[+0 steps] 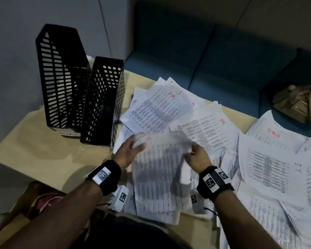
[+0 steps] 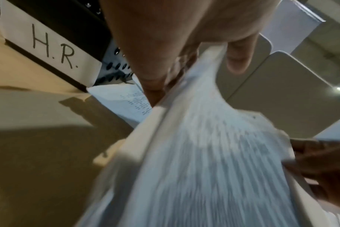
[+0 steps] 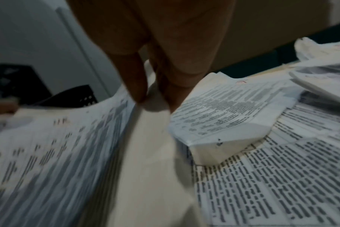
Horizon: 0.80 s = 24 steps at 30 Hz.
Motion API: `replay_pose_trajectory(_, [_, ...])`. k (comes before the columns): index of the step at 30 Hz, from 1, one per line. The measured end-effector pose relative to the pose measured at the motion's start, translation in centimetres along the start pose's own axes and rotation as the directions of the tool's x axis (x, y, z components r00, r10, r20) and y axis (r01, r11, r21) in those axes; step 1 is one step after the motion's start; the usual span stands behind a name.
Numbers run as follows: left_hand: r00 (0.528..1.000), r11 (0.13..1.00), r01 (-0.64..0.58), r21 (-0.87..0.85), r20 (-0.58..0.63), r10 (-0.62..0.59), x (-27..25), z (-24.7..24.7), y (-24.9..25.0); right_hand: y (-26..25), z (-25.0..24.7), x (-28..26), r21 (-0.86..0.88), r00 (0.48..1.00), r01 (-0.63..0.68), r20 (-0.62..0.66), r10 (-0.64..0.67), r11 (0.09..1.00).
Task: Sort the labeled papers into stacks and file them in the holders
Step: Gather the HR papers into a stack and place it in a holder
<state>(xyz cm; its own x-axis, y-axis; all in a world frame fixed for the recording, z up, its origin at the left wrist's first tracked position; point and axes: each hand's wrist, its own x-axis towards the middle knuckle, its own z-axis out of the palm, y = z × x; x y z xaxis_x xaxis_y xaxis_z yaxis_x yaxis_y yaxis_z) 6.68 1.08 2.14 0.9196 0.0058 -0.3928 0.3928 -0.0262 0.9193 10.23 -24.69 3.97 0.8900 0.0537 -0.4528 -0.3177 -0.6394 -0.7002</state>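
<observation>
A blurred bundle of printed sheets (image 1: 158, 169) hangs over the table in front of me. My left hand (image 1: 131, 151) grips its top left corner, thumb on top of the paper (image 2: 213, 153). My right hand (image 1: 196, 157) pinches its top right corner between its fingertips (image 3: 140, 92). Its label is too blurred to read. Two black perforated holders (image 1: 83, 94) stand at the back left; the nearer holder (image 2: 54, 50) carries a tag reading "H.R.". Loose sheets marked HR (image 1: 162, 108), ADMIN (image 1: 273, 135) and IT (image 1: 269, 169) cover the table.
The wooden table (image 1: 43, 151) shows bare wood on the left, in front of the holders. A blue sofa (image 1: 223, 56) runs behind the table, with a tan bag (image 1: 298, 103) on it at the right. A brown bag (image 1: 41, 200) lies at the lower left.
</observation>
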Motion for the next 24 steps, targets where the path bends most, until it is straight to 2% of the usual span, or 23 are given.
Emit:
replay_pose_trajectory(1, [0.999, 0.999, -0.034, 0.016, -0.022, 0.034, 0.2, -0.1, 0.0, -0.2, 0.3, -0.1, 0.004, 0.995, 0.016, 0.099, -0.016, 1.000])
replay_pose_trajectory(2, [0.998, 0.997, -0.046, 0.061, -0.036, 0.048, 0.2, -0.1, 0.2, -0.4, 0.6, -0.1, 0.033, 0.988, 0.037, 0.146, -0.042, 0.999])
replay_pose_trajectory(3, [0.996, 0.992, -0.075, 0.099, -0.047, 0.080, 0.5, -0.1, 0.0, -0.8, 0.8, 0.0, 0.067, 0.986, 0.059, 0.151, -0.069, 0.996])
replay_pose_trajectory(5, [0.993, 0.985, -0.101, 0.143, -0.046, 0.108, 0.8, 0.1, -0.4, -1.4, 1.2, 0.6, 0.068, 0.992, 0.118, 0.045, -0.121, 0.991])
replay_pose_trajectory(6, [0.994, 0.984, -0.089, 0.153, -0.043, 0.097, 0.9, 0.3, -0.5, -1.7, 1.4, 1.0, 0.003, 0.987, 0.159, 0.013, -0.159, 0.987])
replay_pose_trajectory(8, [0.996, 0.986, -0.046, 0.160, -0.065, 0.057, 1.1, 0.6, -0.9, -1.8, 1.7, 1.6, -0.159, 0.984, 0.178, 0.059, -0.171, 0.971])
replay_pose_trajectory(10, [0.995, 0.989, -0.024, 0.143, -0.097, 0.038, 1.1, 0.4, -1.3, -1.2, 2.1, 1.9, -0.204, 0.982, 0.187, 0.055, -0.179, 0.961])
replay_pose_trajectory(12, [0.995, 0.994, -0.038, 0.102, -0.093, 0.047, 1.0, -0.1, -1.9, -0.4, 2.0, 2.1, -0.082, 0.985, 0.162, -0.044, -0.166, 0.983])
replay_pose_trajectory(14, [0.995, 0.996, -0.048, 0.071, -0.088, 0.054, 0.9, -0.4, -2.1, 0.3, 1.7, 2.4, 0.051, 0.986, 0.107, -0.138, -0.099, 0.993])
replay_pose_trajectory(17, [0.997, 0.999, -0.048, 0.013, -0.056, 0.049, 0.9, -0.3, -2.7, 1.1, 2.0, 2.6, 0.169, 0.979, 0.086, -0.199, -0.052, 0.982])
replay_pose_trajectory(19, [0.999, 0.999, 0.033, 0.036, -0.019, -0.032, 0.5, -0.1, -3.0, 1.2, 2.3, 2.9, 0.254, 0.982, 0.101, -0.181, -0.055, 0.962])
replay_pose_trajectory(20, [0.995, 0.993, 0.095, 0.069, -0.039, -0.093, 0.1, 0.1, -3.1, 1.5, 2.3, 3.1, 0.289, 0.985, 0.084, -0.166, -0.037, 0.954])
replay_pose_trajectory(21, [0.991, 0.988, 0.124, 0.095, -0.071, -0.117, -0.1, 0.0, -3.4, 1.8, 2.2, 3.4, 0.275, 0.982, 0.056, -0.188, -0.003, 0.960])
replay_pose_trajectory(22, [0.987, 0.981, 0.130, 0.143, -0.109, -0.114, -0.2, -0.1, -3.6, 2.4, 2.0, 3.6, 0.189, 0.968, 0.013, -0.250, 0.036, 0.982])
replay_pose_trajectory(24, [0.978, 0.969, 0.131, 0.208, -0.185, -0.092, -0.4, -0.7, -3.7, 3.7, 1.1, 3.6, -0.121, 0.921, -0.137, -0.381, 0.081, 0.983])
